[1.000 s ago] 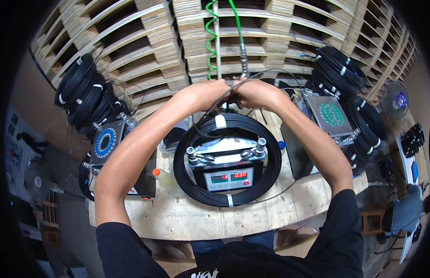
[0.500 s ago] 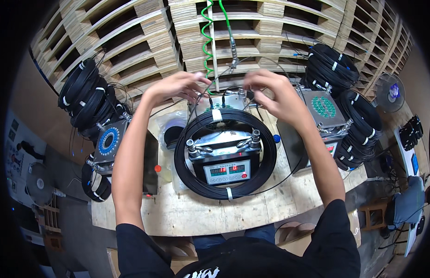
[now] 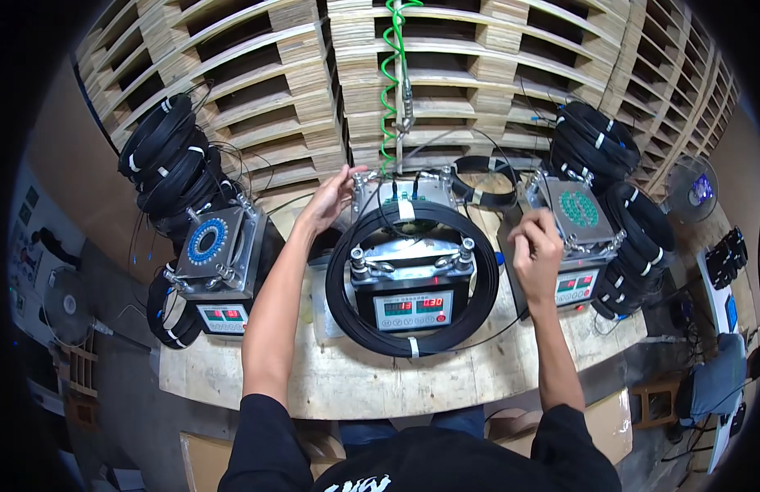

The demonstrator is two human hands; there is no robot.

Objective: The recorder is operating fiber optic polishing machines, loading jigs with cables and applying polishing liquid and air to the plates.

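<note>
A coil of black cable (image 3: 341,316), bound with white ties, leans around the front of the middle polishing machine (image 3: 413,283). Two cable ends stand plugged into the plate (image 3: 433,193) on top of that machine. My left hand (image 3: 331,199) is at the plate's far left corner, by a metal clamp post (image 3: 361,175), with its fingers stretched out; whether it touches the post I cannot tell. My right hand (image 3: 534,246) is raised between the middle and right machines, fingers curled in. What it holds, if anything, is hidden. A loose cable runs from the coil toward the right forearm.
A machine with blue-ringed fixture (image 3: 206,242) stands left, one with green fixture (image 3: 578,209) right. Black cable coils (image 3: 171,156) pile at left, more coils (image 3: 597,135) at right. A green air hose (image 3: 388,90) hangs before wooden pallets (image 3: 470,74). A fan (image 3: 691,187) stands far right.
My hands have parted from above the plate: the left to its far left corner, the right lower and nearer, its fingers now curled. The middle display reads differently. The whole view has shifted slightly.
</note>
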